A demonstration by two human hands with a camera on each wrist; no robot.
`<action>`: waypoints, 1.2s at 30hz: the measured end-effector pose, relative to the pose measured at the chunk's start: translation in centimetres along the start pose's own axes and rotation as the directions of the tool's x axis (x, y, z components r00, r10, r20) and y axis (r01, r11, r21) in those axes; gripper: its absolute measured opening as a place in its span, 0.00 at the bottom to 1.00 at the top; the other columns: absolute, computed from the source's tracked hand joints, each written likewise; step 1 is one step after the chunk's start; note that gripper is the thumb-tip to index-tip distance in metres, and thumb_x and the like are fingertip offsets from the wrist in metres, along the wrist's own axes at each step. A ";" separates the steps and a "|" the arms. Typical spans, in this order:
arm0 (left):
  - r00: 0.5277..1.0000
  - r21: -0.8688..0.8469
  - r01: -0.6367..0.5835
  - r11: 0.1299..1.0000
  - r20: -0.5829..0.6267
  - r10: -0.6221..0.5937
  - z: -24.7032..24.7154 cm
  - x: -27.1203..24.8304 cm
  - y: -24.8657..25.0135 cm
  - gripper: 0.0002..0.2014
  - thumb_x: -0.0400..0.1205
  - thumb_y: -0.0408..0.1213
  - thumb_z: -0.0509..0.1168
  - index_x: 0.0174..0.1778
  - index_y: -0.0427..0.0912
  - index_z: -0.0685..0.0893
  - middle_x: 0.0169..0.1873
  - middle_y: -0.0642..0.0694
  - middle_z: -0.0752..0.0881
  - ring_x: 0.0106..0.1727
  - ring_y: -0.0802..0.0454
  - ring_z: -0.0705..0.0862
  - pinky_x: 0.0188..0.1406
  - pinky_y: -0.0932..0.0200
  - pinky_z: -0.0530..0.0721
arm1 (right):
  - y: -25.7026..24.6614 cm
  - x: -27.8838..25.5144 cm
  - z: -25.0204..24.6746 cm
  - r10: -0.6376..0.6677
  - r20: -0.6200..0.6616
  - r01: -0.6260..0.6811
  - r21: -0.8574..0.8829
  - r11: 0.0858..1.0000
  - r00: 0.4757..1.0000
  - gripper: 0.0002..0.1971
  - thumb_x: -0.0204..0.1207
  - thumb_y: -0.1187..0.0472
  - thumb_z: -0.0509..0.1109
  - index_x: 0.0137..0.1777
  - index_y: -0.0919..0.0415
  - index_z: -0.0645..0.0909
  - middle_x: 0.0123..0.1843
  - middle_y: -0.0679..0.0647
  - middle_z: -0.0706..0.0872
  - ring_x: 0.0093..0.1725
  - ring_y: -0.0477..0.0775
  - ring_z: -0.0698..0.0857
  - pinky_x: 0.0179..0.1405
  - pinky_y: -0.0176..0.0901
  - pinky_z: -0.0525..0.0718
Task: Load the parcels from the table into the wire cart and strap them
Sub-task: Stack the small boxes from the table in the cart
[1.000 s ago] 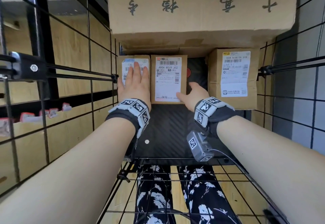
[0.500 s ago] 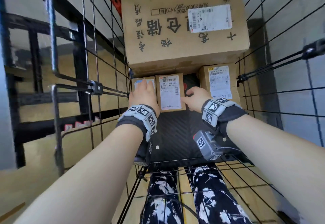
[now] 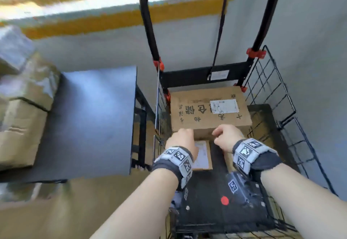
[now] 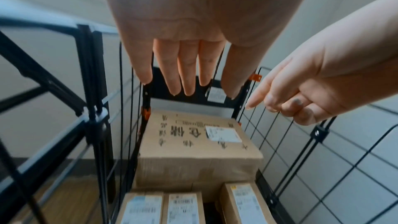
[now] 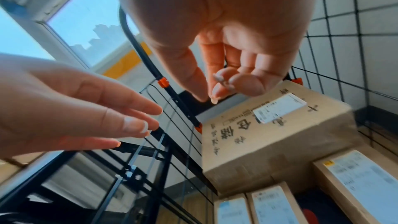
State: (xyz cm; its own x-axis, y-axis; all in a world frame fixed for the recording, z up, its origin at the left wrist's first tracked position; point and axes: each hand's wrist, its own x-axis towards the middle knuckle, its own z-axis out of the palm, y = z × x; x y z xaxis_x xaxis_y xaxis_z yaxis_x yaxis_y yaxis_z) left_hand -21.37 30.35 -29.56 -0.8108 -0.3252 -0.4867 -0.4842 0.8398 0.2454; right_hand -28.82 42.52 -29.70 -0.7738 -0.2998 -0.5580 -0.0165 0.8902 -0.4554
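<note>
Both hands are empty and hover over the cart, in the lower middle of the head view. The left hand (image 3: pixel 183 141) has its fingers straight and relaxed, close side by side, and touches nothing. The right hand (image 3: pixel 226 137) has loosely curled fingers, with the thumb near the forefinger, but it holds nothing as far as the wrist views show.

Under the hands, three small parcels (image 4: pixel 183 209) stand in a row on the black floor of the wire cart (image 3: pixel 270 88). Behind them, toward the centre of the frame, a large carton (image 3: pixel 208 111) rests on a lower box and reaches almost to the black handle frame (image 3: pixel 148 22). A black strap (image 3: pixel 218 32) hangs down at the handle, right of centre.

At the left edge of the head view more parcels (image 3: pixel 20 118) lie on the dark table (image 3: pixel 90 118), blurred.

I judge that the loading step is not finished. The next move probably calls for turning to the table, taking one more parcel with both hands, and fitting it into the free floor space in the cart. The strapping comes only afterwards.
</note>
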 end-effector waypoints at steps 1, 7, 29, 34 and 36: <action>0.999 -0.005 0.008 1.000 -0.035 -0.008 -1.2 -1.0 0.0 0.14 0.80 0.40 0.62 0.62 0.44 0.78 0.58 0.42 0.82 0.57 0.40 0.84 0.56 0.45 0.85 | -0.8 -1.0 -0.6 -0.025 -0.013 0.025 -0.014 1.000 1.000 0.16 0.75 0.70 0.64 0.58 0.56 0.84 0.63 0.53 0.85 0.63 0.54 0.82 0.63 0.41 0.78; 0.979 -0.048 0.055 0.997 -0.196 -0.064 -7.1 -7.9 -1.0 0.19 0.81 0.42 0.61 0.68 0.45 0.75 0.65 0.41 0.78 0.65 0.39 0.79 0.63 0.42 0.80 | -4.8 -7.5 -3.7 -0.252 -0.074 0.252 -0.007 0.968 0.965 0.16 0.74 0.73 0.64 0.56 0.56 0.83 0.59 0.52 0.85 0.60 0.52 0.82 0.56 0.38 0.77; 0.819 -0.238 0.251 0.938 -0.464 -0.337 -21.0 -25.2 -23.1 0.20 0.80 0.46 0.63 0.66 0.43 0.77 0.65 0.41 0.79 0.66 0.42 0.78 0.66 0.49 0.78 | -30.9 -21.9 1.4 -0.678 -0.048 0.675 -0.060 0.735 0.733 0.12 0.71 0.71 0.64 0.44 0.55 0.86 0.37 0.47 0.82 0.40 0.51 0.82 0.41 0.36 0.78; 0.810 -0.215 0.233 0.948 -0.497 -0.312 -24.6 -26.6 -31.9 0.19 0.83 0.43 0.60 0.69 0.42 0.77 0.67 0.41 0.80 0.68 0.43 0.78 0.65 0.55 0.76 | -39.5 -23.3 6.7 -0.688 -0.069 0.687 -0.043 0.725 0.722 0.13 0.74 0.71 0.63 0.51 0.62 0.88 0.38 0.49 0.82 0.42 0.52 0.80 0.45 0.38 0.79; 0.808 -0.214 0.232 0.949 -0.501 -0.310 -25.9 -26.4 -35.0 0.21 0.83 0.45 0.60 0.71 0.41 0.75 0.69 0.41 0.78 0.70 0.43 0.76 0.68 0.53 0.75 | -42.1 -23.6 8.5 -0.671 -0.089 0.673 -0.008 0.740 0.737 0.11 0.74 0.70 0.65 0.51 0.63 0.88 0.41 0.51 0.83 0.42 0.52 0.81 0.50 0.43 0.84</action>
State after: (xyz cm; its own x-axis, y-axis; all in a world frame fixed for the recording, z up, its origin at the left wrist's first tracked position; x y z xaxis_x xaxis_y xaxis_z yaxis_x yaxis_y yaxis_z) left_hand 8.43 -1.71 -3.56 -0.6697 -0.7410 -0.0491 -0.7177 0.6288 0.2992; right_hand -4.50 9.20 -3.23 -0.6149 -0.7874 -0.0442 -0.5377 0.4596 -0.7069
